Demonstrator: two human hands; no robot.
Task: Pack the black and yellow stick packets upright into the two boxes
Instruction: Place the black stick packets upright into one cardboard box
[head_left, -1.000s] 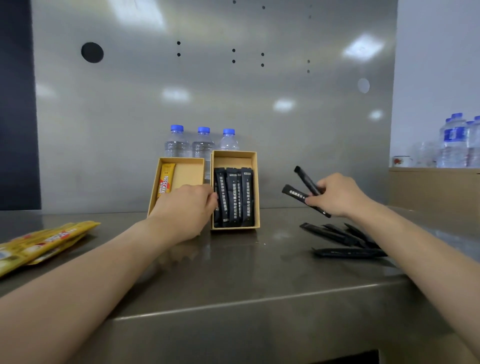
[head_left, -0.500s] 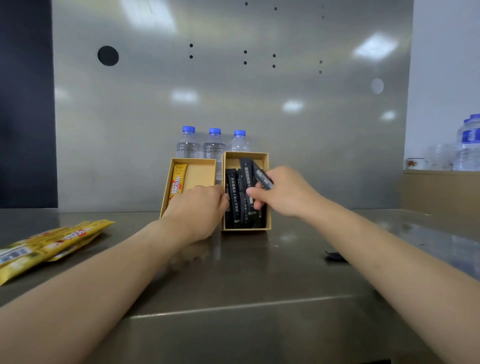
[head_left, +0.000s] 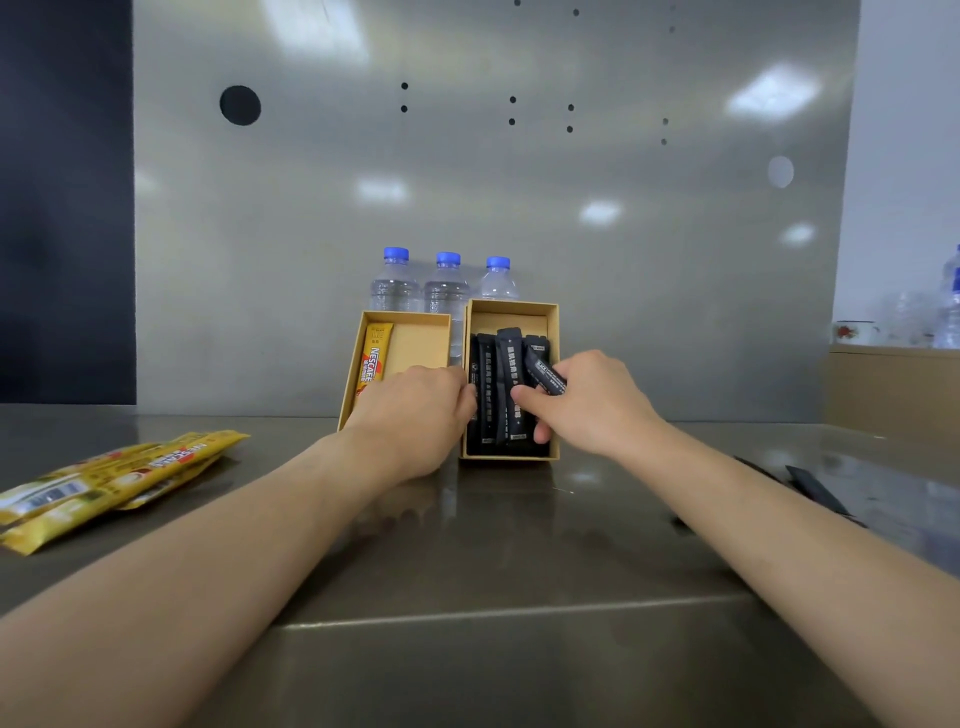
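Steel counter (head_left: 467, 561): two boxes (head_left: 511, 312), yellow packets (head_left: 119, 483), bottles (head_left: 447, 286).

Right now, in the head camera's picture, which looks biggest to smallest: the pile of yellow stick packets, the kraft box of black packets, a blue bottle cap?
1. Pile of yellow stick packets, though it lies nearer the camera.
2. Kraft cardboard box of black packets.
3. Blue bottle cap, clearly smallest.

A steel counter (head_left: 519, 571) meets a brushed metal back panel (head_left: 519, 208) reflecting ceiling lights, with 3 water bottles (head_left: 447, 283) behind.
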